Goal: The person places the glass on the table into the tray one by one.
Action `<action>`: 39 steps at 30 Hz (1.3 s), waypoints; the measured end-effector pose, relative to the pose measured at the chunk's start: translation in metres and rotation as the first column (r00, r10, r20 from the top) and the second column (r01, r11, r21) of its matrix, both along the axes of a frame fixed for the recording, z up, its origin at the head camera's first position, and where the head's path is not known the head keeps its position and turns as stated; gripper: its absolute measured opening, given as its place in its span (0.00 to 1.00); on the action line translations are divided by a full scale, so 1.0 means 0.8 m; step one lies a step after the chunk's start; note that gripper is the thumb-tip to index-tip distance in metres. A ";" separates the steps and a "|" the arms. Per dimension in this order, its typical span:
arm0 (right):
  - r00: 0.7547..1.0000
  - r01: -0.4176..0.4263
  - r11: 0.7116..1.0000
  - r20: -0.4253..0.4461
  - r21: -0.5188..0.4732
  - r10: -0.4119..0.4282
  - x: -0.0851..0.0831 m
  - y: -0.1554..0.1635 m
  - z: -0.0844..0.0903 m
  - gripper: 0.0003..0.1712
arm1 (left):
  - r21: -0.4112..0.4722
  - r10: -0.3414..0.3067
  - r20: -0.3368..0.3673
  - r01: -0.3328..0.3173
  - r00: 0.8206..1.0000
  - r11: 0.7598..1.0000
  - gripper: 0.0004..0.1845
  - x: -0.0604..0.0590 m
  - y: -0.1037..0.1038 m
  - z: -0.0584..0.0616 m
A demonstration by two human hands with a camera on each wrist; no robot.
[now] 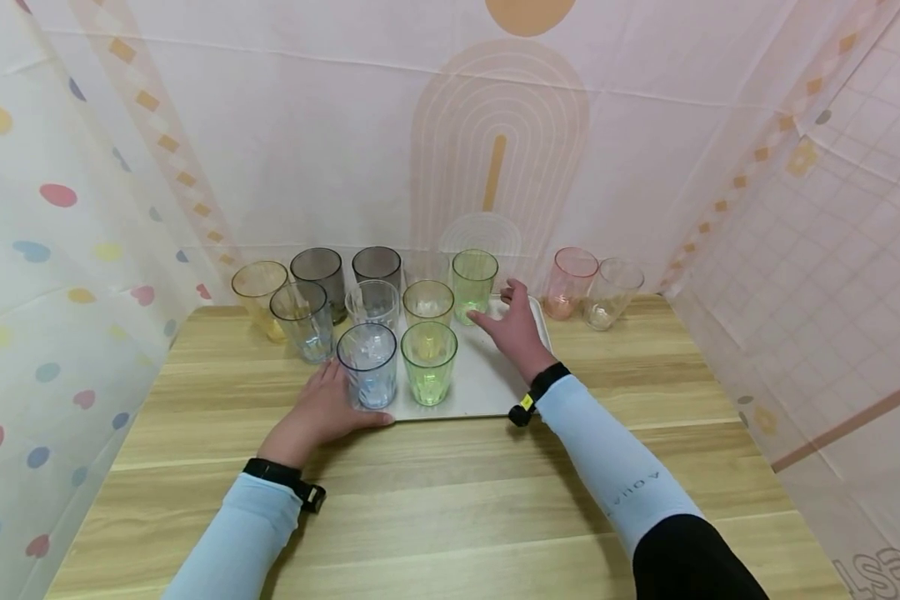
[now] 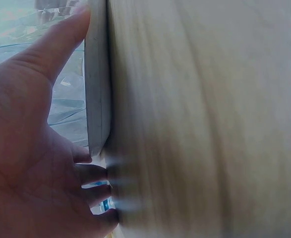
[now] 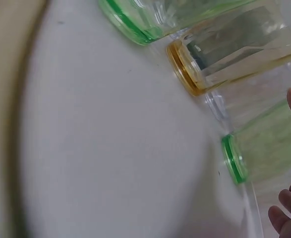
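Observation:
A white tray point(image 1: 487, 375) bears several ribbed drinking glasses. My left hand point(image 1: 326, 408) is at its front left corner, with the thumb along the front rim and the fingers past the left side. Just behind that thumb stands a blue glass point(image 1: 369, 375), beside a front green glass point(image 1: 429, 371). An amber glass point(image 1: 429, 300) is behind them. At the tray's back, a second green glass point(image 3: 276, 144) stands upright. My right hand point(image 1: 521, 333) is spread at its right side, thumb nearest the glass; whether they touch I cannot tell.
Left of the amber glass are a clear glass point(image 1: 373, 304), dark grey glasses point(image 1: 318, 279), a grey-blue glass point(image 1: 303, 321) and a yellow glass point(image 1: 258, 283). A pink glass point(image 1: 568, 287) and a tilted clear glass point(image 1: 613, 296) stand on the wooden table point(image 1: 450, 500) at right. Printed cloth hangs behind.

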State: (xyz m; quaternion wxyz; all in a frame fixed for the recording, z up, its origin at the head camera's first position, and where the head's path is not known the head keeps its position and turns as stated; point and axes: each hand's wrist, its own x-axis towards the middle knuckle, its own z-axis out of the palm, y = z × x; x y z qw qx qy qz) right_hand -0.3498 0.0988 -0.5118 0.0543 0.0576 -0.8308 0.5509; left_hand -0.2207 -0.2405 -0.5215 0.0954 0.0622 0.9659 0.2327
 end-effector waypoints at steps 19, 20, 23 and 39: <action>0.951 0.298 0.947 -0.052 -0.117 -0.305 0.046 0.165 -0.016 0.46 | -0.001 -0.009 -0.014 0.009 1.000 1.000 0.83 0.001 -0.002 0.002; 0.938 0.333 0.935 -0.055 -0.119 -0.341 0.045 0.173 -0.016 0.45 | -0.001 -0.012 -0.021 0.012 1.000 1.000 0.83 0.001 -0.002 0.001; 0.898 0.428 0.897 -0.057 -0.111 -0.436 0.042 0.196 -0.013 0.44 | -0.011 -0.026 -0.039 0.026 0.999 1.000 0.82 0.000 -0.001 -0.001; 0.965 0.263 0.964 -0.006 -0.045 -0.263 -0.006 0.261 0.014 0.63 | -0.009 -0.019 -0.010 0.019 1.000 1.000 0.84 -0.003 -0.003 -0.007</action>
